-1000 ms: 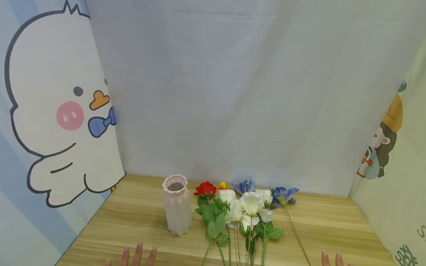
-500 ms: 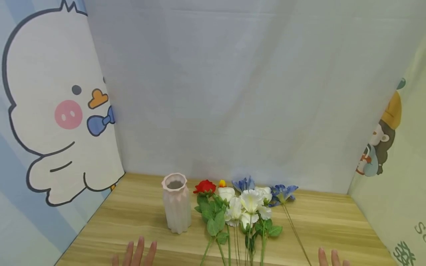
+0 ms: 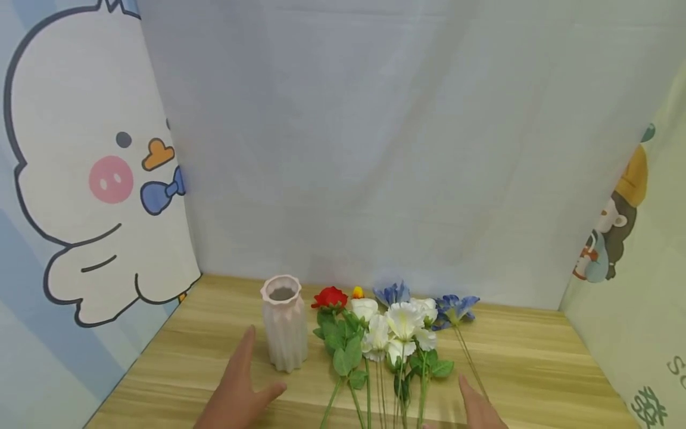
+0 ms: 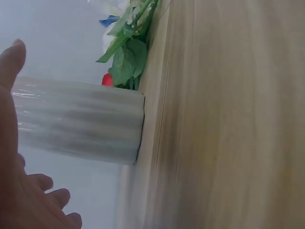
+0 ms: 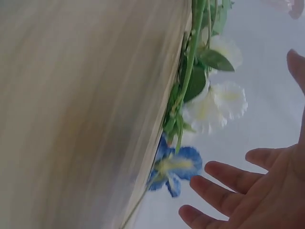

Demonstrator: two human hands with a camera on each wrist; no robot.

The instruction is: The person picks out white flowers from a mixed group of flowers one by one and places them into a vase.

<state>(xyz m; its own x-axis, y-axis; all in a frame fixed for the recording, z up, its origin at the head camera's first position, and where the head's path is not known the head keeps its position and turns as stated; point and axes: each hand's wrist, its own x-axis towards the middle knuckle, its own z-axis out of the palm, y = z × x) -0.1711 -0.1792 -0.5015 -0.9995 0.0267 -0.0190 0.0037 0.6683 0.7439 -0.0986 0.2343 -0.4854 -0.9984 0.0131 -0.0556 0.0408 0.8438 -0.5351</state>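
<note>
A pale pink fluted vase (image 3: 286,339) stands upright at the left of the wooden table. My left hand (image 3: 239,384) is just in front of it, thumb and fingers spread; in the left wrist view the vase (image 4: 81,121) stands beyond the hand. To its right lie several flowers: a red rose (image 3: 330,297), white blooms (image 3: 404,322), a blue flower (image 3: 393,294) and another blue flower (image 3: 455,310) on a long stem. My right hand (image 3: 479,406) is near the stems at the right, its fingers spread in the right wrist view, touching nothing that I can see.
A small orange-yellow bud (image 3: 358,292) lies behind the white blooms. The wooden table (image 3: 536,363) ends at a grey cloth backdrop (image 3: 343,149). Printed cloths flank it, with a cartoon duck (image 3: 80,149) on the left.
Both hands have come farther into view over the table. The left hand has moved forward towards the vase, and the right hand inward towards the stems. Vase and flowers stay in place.
</note>
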